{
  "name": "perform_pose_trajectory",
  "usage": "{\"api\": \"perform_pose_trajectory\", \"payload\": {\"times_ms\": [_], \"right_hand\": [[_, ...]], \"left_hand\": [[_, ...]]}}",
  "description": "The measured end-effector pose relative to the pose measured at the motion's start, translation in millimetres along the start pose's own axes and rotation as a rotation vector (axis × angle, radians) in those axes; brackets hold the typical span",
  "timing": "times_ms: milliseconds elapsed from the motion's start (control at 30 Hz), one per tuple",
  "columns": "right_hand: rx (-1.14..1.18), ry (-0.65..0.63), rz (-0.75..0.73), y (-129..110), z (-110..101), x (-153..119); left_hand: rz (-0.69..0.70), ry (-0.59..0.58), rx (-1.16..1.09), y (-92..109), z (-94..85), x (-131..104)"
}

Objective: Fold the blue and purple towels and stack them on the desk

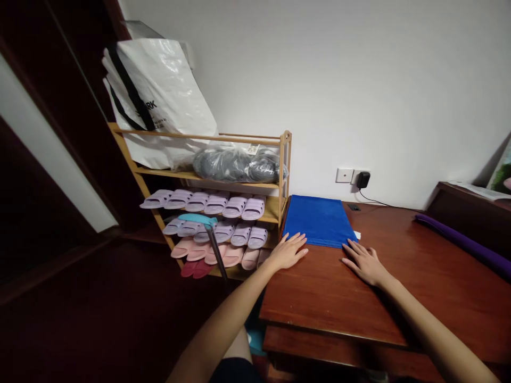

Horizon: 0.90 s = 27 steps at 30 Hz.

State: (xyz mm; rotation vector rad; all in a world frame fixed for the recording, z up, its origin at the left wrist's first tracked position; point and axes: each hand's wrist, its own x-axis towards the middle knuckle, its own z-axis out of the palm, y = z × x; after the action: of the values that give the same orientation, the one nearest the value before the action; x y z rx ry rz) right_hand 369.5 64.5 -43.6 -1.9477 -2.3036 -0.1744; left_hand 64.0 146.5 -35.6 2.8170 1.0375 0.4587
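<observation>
A flat blue rectangle of folded fabric (319,219) lies on the reddish-brown wooden desk (331,292), close to the wall. A small white tag (357,235) sticks out at its right edge. My left hand (288,251) rests at the near left corner of the fabric, fingers spread and flat. At the near right corner lies my right hand (368,261), its fingers stretched out and their tips touching the fabric's edge. Neither hand grips anything.
Left of the desk stands a wooden shoe rack (284,165) with lilac slippers (215,202), pink slippers (215,254) and a white bag (167,90). A blue-topped handle (197,219) leans before it. A black plug (363,180) and purple roll (463,242) are to the right.
</observation>
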Motion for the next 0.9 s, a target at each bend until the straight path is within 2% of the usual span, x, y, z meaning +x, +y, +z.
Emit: {"api": "perform_pose_trajectory", "payload": {"times_ms": [167, 367, 633, 900], "right_hand": [[-0.022, 0.014, 0.034, 3.0, -2.1, 1.3], [-0.057, -0.008, -0.008, 5.8, -4.0, -4.6], [-0.072, -0.016, 0.063, 4.1, 2.7, 4.4], [-0.085, -0.025, 0.149, 19.9, 7.5, 6.8]], "left_hand": [[-0.001, 0.007, -0.002, -1.3, 1.2, 0.2], [0.002, 0.005, -0.015, -0.9, 0.8, 0.3], [-0.002, 0.002, -0.020, -1.5, 0.7, 0.2], [-0.004, 0.009, -0.022, -1.7, 1.0, 0.2]]}}
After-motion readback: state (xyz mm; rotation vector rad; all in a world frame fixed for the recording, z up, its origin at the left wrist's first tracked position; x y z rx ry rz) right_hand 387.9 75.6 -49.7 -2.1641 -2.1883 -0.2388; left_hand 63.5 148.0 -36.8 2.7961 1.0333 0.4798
